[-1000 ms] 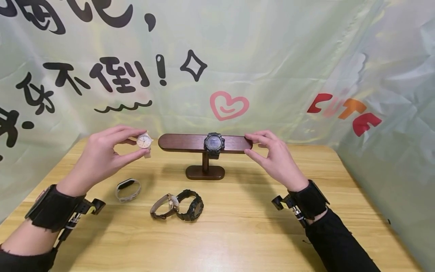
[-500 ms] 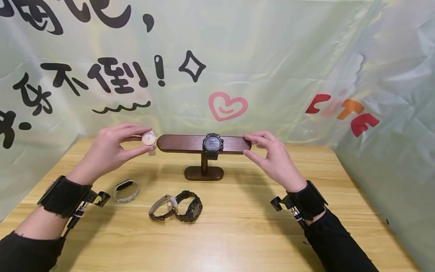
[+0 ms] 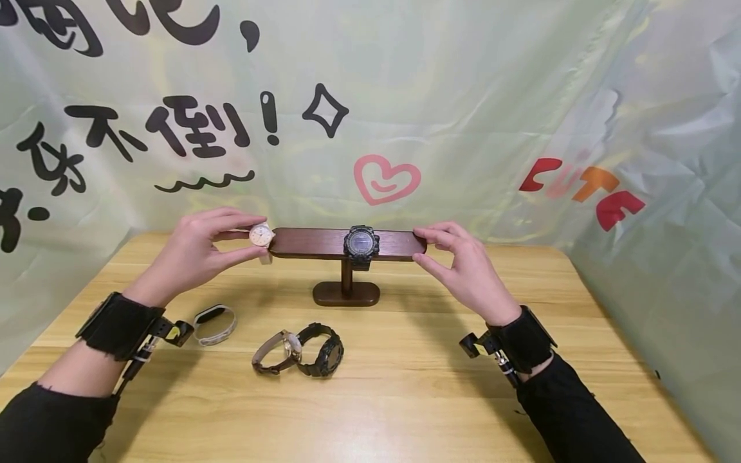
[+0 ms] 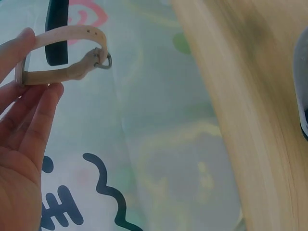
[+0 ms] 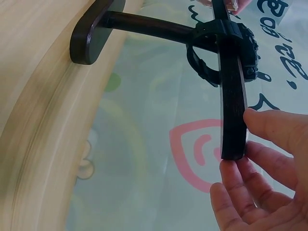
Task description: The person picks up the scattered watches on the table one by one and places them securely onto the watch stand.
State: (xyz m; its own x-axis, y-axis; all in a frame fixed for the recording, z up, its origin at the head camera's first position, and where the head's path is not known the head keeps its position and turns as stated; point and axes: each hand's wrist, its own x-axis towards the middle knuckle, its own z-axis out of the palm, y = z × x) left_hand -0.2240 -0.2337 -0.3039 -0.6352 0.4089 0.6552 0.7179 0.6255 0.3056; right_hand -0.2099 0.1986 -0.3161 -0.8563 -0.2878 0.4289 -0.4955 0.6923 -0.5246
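Watch [image 3: 261, 235] pinched in the left hand [image 3: 197, 247], at centre left of the frame, meets the left end of a wooden bar [image 3: 307, 242], its strap [image 4: 48, 77] buckled into a loop. Whether the bar's tip is inside that loop cannot be told. At centre right, the right hand [image 3: 463, 267] pinches the opposite end; a dark watch [image 3: 361, 243] rings the bar near its post [image 3: 347, 276]. Sound handling here would likely mean squaring the loop to the bar, sliding straight with a light grip, dial forward, while the other hand braces.
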